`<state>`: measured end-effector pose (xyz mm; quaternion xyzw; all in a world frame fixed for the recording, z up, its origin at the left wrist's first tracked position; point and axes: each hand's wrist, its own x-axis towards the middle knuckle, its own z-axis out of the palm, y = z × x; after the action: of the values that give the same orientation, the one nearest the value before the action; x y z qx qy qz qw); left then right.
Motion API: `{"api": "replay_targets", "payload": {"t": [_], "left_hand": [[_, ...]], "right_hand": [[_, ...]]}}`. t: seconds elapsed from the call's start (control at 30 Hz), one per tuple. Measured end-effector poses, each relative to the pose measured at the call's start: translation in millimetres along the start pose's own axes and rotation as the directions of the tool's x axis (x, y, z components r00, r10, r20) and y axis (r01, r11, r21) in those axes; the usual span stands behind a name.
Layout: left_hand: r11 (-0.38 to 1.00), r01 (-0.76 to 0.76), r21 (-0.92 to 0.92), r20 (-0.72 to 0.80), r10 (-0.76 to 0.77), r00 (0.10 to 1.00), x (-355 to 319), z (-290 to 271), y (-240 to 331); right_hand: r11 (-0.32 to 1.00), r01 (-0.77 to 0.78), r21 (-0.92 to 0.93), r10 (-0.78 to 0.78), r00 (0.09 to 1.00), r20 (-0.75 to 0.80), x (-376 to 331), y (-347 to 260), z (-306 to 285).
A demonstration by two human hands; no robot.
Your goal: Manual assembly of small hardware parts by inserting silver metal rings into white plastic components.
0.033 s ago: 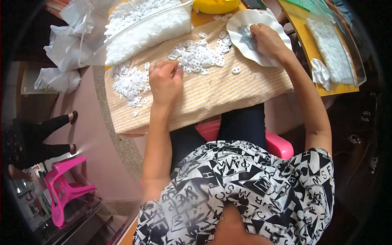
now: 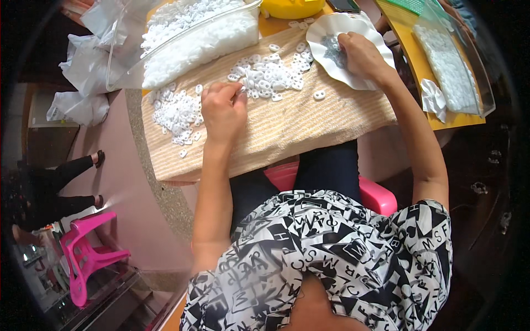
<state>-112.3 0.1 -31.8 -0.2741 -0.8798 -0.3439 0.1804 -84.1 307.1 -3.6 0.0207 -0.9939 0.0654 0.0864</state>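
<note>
My left hand (image 2: 223, 110) is closed in a pinch over the cloth-covered board (image 2: 309, 127). What its fingertips hold is too small to make out. It sits between a heap of small white plastic pieces with two holes (image 2: 268, 77) and a second heap of smaller-looking white pieces (image 2: 176, 113) on its left. At the far right of the board lies a white wavy-rimmed dish (image 2: 353, 83) with tiny grey metallic parts (image 2: 334, 52) in it. My right hand (image 2: 364, 58) reaches into that dish, fingers pinched together among the grey parts; their tips are hidden.
A clear plastic tub (image 2: 201, 41) full of white pieces stands behind the board, beside a yellow bowl (image 2: 292, 7). Another filled tub (image 2: 450, 69) and crumpled paper (image 2: 433, 99) are at right. White plastic bags (image 2: 85, 66) and a pink chair (image 2: 88, 251) are at left, near a person's legs (image 2: 74, 182).
</note>
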Motion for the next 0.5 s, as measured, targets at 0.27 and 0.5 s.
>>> {"api": "replay_targets", "payload": {"t": [0.27,0.5], "left_hand": [[0.998,-0.041,0.056,0.042,0.039,0.998,-6,-7,11],[0.992,-0.122,0.025,0.036,0.121,0.992,-1,8,21]], "right_hand": [[0.995,0.035,-0.091,-0.035,0.999,0.002,-3,-5,-7],[0.996,0.028,-0.089,-0.021,0.997,0.080,-2,-3,-7]]}}
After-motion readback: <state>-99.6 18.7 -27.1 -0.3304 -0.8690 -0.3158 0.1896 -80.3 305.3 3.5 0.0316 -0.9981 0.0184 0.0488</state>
